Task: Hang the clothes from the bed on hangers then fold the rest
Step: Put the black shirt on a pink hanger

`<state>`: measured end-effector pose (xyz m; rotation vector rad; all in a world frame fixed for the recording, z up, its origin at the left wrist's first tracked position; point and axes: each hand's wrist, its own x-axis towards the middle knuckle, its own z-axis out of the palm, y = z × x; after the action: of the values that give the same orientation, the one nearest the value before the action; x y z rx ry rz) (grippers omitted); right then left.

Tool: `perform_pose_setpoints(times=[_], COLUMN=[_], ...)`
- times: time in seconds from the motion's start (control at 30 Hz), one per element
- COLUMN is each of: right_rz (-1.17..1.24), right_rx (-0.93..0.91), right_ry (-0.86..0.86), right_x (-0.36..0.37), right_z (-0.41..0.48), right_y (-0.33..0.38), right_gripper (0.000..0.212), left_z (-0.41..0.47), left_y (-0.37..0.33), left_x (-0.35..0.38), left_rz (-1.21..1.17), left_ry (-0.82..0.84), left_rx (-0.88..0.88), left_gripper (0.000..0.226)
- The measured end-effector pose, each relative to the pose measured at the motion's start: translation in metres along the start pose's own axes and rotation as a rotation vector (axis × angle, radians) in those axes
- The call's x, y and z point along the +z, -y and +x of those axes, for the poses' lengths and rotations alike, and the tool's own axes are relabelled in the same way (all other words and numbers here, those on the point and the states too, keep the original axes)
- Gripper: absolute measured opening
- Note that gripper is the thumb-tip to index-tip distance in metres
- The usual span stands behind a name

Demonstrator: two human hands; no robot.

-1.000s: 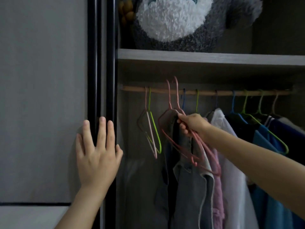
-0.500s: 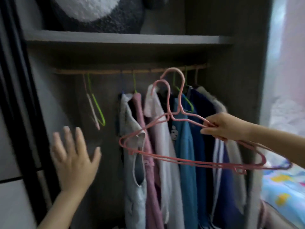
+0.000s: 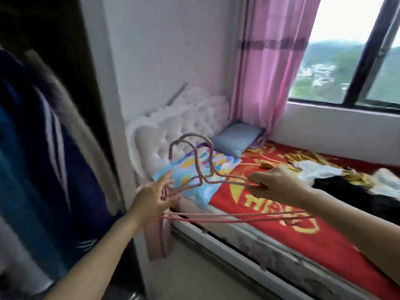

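Two pink hangers (image 3: 229, 178) were held stacked and roughly level near the centre of view, hooks turned up toward 12 o'clock, over the near edge of the bed (image 3: 238, 252). The right hand (image 3: 275, 185), at 3 o'clock of the hooks, pinched the right shoulder of both hangers between thumb and curled fingers. The left hand (image 3: 153, 198), at 8 o'clock of the hooks, met the hangers' left corner with its forefinger extended; whether it grasped the wire could not be told. A white garment (image 3: 318, 169) and a black garment (image 3: 346, 187) lay on the red blanket (image 3: 281, 230) toward 3 o'clock, beyond the right hand. A cartoon-print pillow (image 3: 194, 191) and a blue pillow (image 3: 236, 137) lay before the tufted headboard (image 3: 173, 122). A pink curtain (image 3: 266, 61) hung at 1 o'clock beside the window (image 3: 346, 50); blurred hung garments (image 3: 43, 148) filled 9 o'clock.
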<state>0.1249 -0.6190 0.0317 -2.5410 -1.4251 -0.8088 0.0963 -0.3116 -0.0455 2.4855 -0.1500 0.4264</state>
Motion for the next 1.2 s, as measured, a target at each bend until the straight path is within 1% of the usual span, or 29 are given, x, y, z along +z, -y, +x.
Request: perform_pose_setpoints(times=[0.07, 0.1, 0.2, 0.27, 0.33, 0.4, 0.5, 0.57, 0.73, 0.83, 0.93, 1.1, 1.2], right_rz=[0.043, 0.064, 0.043, -0.006, -0.069, -0.123, -0.138, -0.116, -0.052, 0.042, 0.133, 0.248, 0.375], right_rx=[0.14, 0.191, 0.36, 0.437, 0.496, 0.539, 0.624, 0.7, 0.894, 1.064, 1.165, 1.308, 1.363], right_ry=[0.023, 0.035, 0.068, 0.06, 0.061, 0.074, 0.082, 0.082, 0.07, 0.146, 0.209, 0.356, 0.391], right_x=[-0.005, -0.003, -0.001, 0.005, 0.014, 0.027, 0.058, 0.082, 0.137, 0.165, 0.193, 0.235, 0.259], right_z=[-0.057, -0.075, -0.146, -0.179, -0.203, -0.219, -0.236, -0.24, -0.236, -0.23, -0.227, -0.231, -0.227], right_y=[-0.024, -0.03, -0.054, -0.065, -0.077, -0.09, -0.113, -0.128, -0.185, -0.227, -0.258, -0.292, -0.322], right_gripper=[0.018, 0.017, 0.018, 0.016, 0.012, 0.009, 0.006, 0.009, 0.014, 0.023, 0.027, 0.025, 0.019], left_z=[0.019, 0.024, 0.045, 0.055, 0.065, 0.074, 0.094, 0.111, 0.168, 0.202, 0.231, 0.259, 0.279], left_y=[-0.029, -0.037, -0.076, -0.091, -0.1, -0.104, -0.102, -0.095, -0.072, -0.06, -0.052, -0.036, -0.025], left_x=[0.056, 0.073, 0.143, 0.177, 0.208, 0.233, 0.27, 0.287, 0.342, 0.379, 0.406, 0.437, 0.454], left_rz=[0.033, 0.069, 0.067, 0.04, 0.018, 0.04, 0.047, 0.051, 0.012, -0.002, 0.015, 0.018, 0.028], left_ry=[0.107, 0.116, 0.136, 0.185, 0.236, 0.274, 0.348, 0.392, 0.423, 0.437, 0.428, 0.431, 0.397], left_rx=[0.084, 0.114, 0.225, 0.311, 0.358, 0.372, 0.363, 0.338, 0.31, 0.267, 0.228, 0.162, 0.147], left_gripper=[0.085, 0.074, 0.046, 0.031, 0.021, 0.019, 0.019, 0.02, 0.023, 0.025, 0.027, 0.026, 0.025])
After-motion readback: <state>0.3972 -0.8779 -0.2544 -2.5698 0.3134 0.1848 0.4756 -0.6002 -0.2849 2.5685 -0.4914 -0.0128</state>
